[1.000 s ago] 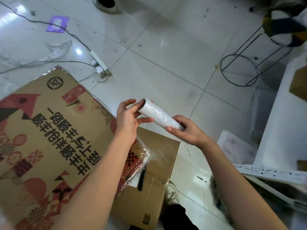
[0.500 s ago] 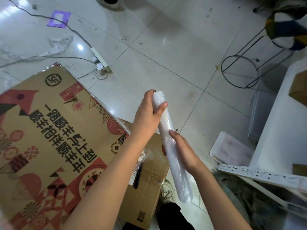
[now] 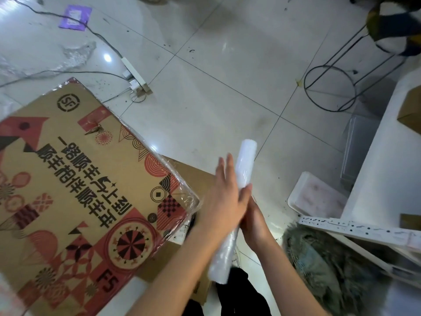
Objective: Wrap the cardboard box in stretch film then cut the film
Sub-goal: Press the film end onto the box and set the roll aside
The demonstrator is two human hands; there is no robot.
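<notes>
Stretch film roll (image 3: 241,179) between both palms, long axis 12-to-6. Left hand (image 3: 224,197) flat, fingers straight against roll; right hand (image 3: 255,221) curled round its middle. Printed cardboard box (image 3: 75,190), partly filmed, lies at 9 o'clock on floor, left hand nearer.

View: single, head-worn | Faced: forward, steeply down at tiled floor (image 3: 227,92) | Range: close above both forearms | Overlap: no second view

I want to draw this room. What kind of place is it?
Probably a home or small workroom used for packing: a printed cardboard box on a tiled floor, a stretch film roll in hand, a power strip nearby.
</notes>
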